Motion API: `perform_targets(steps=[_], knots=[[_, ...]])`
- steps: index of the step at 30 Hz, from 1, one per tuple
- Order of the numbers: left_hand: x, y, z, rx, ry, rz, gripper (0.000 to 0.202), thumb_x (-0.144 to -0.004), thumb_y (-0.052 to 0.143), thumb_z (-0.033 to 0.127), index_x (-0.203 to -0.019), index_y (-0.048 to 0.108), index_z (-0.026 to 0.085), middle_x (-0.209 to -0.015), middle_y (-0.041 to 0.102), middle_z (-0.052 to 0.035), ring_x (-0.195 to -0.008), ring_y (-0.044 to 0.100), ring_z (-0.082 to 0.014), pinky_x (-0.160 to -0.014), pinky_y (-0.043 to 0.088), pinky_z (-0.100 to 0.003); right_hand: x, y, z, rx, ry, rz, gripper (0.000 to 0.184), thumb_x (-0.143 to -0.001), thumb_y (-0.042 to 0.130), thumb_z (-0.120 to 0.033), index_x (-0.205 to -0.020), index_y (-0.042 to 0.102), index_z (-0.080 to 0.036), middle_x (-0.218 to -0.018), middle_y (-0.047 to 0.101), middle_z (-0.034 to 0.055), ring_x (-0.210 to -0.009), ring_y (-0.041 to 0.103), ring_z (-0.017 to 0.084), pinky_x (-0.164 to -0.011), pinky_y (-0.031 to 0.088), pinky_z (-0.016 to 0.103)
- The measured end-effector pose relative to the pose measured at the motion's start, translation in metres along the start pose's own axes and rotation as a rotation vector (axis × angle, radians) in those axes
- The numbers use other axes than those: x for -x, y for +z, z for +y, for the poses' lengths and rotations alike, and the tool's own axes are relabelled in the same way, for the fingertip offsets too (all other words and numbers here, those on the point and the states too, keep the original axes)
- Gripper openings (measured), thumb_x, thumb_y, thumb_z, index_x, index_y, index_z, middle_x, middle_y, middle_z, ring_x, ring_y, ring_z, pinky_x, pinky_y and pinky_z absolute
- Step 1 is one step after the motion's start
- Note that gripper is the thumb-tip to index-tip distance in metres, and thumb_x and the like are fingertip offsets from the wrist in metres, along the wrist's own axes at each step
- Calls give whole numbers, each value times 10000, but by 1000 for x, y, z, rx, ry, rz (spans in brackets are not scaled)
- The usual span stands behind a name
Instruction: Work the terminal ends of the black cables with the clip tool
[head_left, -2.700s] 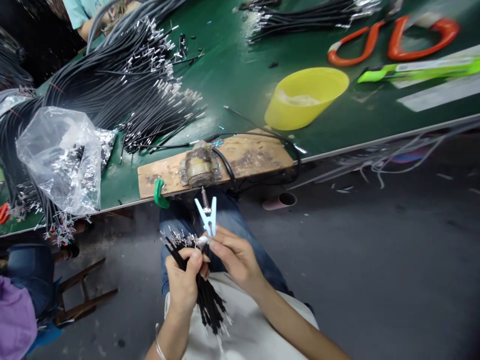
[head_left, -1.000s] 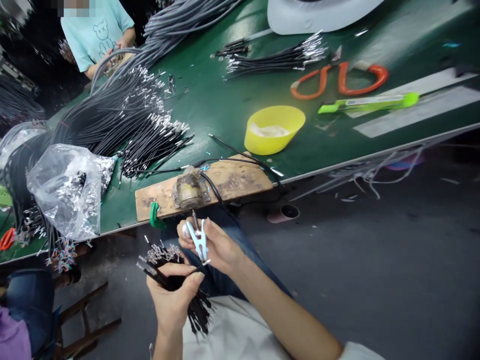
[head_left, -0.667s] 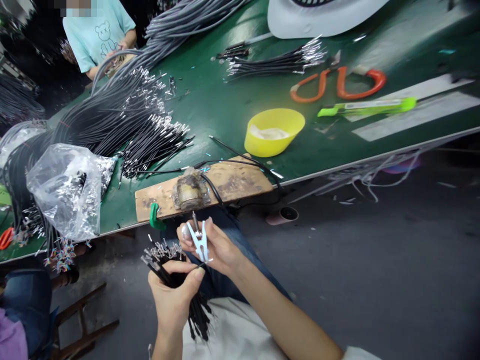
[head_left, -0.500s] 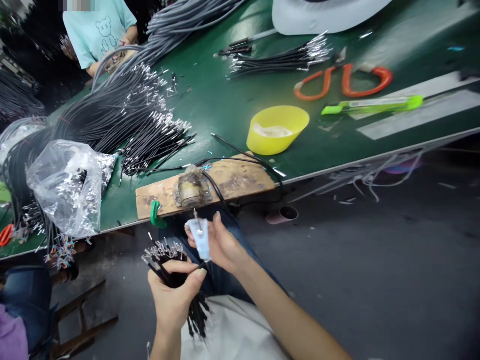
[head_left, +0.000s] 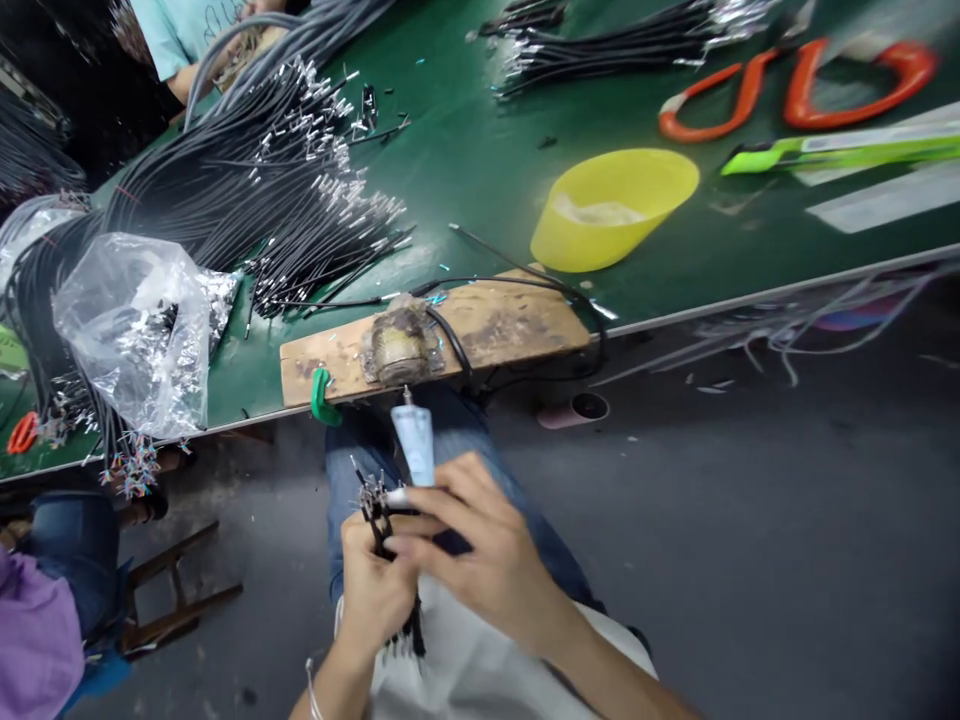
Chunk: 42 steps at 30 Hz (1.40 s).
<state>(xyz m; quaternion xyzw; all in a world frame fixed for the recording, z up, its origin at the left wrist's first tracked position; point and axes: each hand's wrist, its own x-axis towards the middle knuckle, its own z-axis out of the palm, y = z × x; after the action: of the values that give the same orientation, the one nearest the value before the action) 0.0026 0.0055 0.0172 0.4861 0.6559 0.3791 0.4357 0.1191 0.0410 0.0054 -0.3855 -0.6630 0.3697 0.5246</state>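
Closed around a bunch of short black cables (head_left: 379, 515) is my left hand (head_left: 375, 585), low over my lap. The silvery stripped ends stick up above the fist and the lower ends hang below it. My right hand (head_left: 480, 540) reaches across, its thumb and fingers closed at the side of the bunch; what lies between the fingertips is too blurred to make out. Just beyond the fingers is a pale blue tapered piece (head_left: 414, 440) on a thin metal shaft. The shaft points toward a small round motor-like housing (head_left: 401, 345) on a wooden board (head_left: 510, 335).
A green clamp (head_left: 322, 398) grips the table edge. On the green table (head_left: 465, 165) lie loose black cables (head_left: 315, 240), a plastic bag (head_left: 135, 340), a yellow cup (head_left: 592, 230), orange-handled scissors (head_left: 802, 100) and a green cutter (head_left: 757, 158). Another person (head_left: 176, 40) sits opposite.
My right hand has moved from beside the blue piece down and left to the cable bunch. The left hand has shifted slightly right in view and still holds the bunch. The camera view has shifted.
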Motion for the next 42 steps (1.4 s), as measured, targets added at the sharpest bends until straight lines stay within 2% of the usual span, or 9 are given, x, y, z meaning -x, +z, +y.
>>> perform_targets(steps=[3, 9, 15, 19, 21, 26, 29, 36, 42], knots=[[3, 4, -6, 12, -34, -2, 178, -705, 611, 215, -584, 722, 147, -592, 671, -40, -599, 605, -183, -583, 491, -272, -4, 6, -2, -42, 24, -129, 88, -793, 573, -156, -720, 614, -182, -659, 573, 24, -657, 498, 168, -622, 424, 306], [8, 1, -22, 81, -131, 108, 148, -632, 691, 255, -682, 721, 119, -639, 702, -55, -606, 635, -209, -607, 521, -309, -7, -2, 7, -210, 109, -59, 257, -835, 514, -167, -580, 524, -184, -568, 508, -3, -591, 473, 143, -564, 396, 277], [9, -3, -23, 254, -209, 149, 161, -605, 745, 293, -627, 713, 137, -616, 697, -53, -604, 631, -188, -626, 512, -297, -3, -3, 9, -187, 140, -110, 122, -788, 596, -167, -676, 645, -166, -656, 555, 20, -620, 521, 140, -556, 417, 256], [7, -4, -24, 274, -227, 135, 173, -567, 776, 294, -626, 725, 139, -595, 692, -53, -580, 614, -178, -587, 495, -287, 0, -1, 16, -331, 240, -26, 130, -778, 616, -197, -649, 619, -179, -621, 540, 3, -576, 520, 131, -512, 413, 242], [6, -4, -26, 284, -240, 131, 186, -539, 791, 289, -630, 726, 141, -615, 693, -52, -599, 610, -173, -602, 489, -281, 0, -1, 17, -322, 217, 13, 187, -780, 602, -163, -596, 570, -181, -563, 506, -16, -536, 484, 121, -495, 387, 242], [7, 0, -26, 322, -295, 76, 277, -577, 761, 373, -682, 703, 123, -434, 546, 13, -399, 454, -93, -417, 376, -231, 1, 6, 13, -86, 29, 46, 257, -791, 527, -90, -553, 506, -184, -515, 426, -25, -522, 396, 128, -512, 337, 274], [8, 1, -19, 327, -291, 62, 289, -635, 717, 415, -641, 673, 129, -427, 507, 23, -420, 436, -90, -435, 370, -233, 4, 9, 10, -32, -23, 109, 219, -814, 499, -94, -619, 537, -187, -550, 456, -8, -547, 403, 143, -532, 350, 291], [5, -7, -11, 299, -261, -38, 352, -664, 681, 468, -559, 673, 132, -435, 540, -9, -439, 458, -109, -465, 409, -249, 3, -3, 24, -385, 195, -219, 307, -909, 418, -332, -745, 622, -172, -686, 567, 38, -641, 533, 154, -587, 436, 280], [5, -5, -11, 296, -256, -64, 381, -650, 679, 502, -535, 661, 139, -404, 524, 1, -406, 460, -108, -443, 404, -246, 2, 1, 27, -536, 301, -173, 243, -811, 584, -374, -674, 575, -173, -673, 519, 15, -636, 518, 145, -578, 433, 270]])
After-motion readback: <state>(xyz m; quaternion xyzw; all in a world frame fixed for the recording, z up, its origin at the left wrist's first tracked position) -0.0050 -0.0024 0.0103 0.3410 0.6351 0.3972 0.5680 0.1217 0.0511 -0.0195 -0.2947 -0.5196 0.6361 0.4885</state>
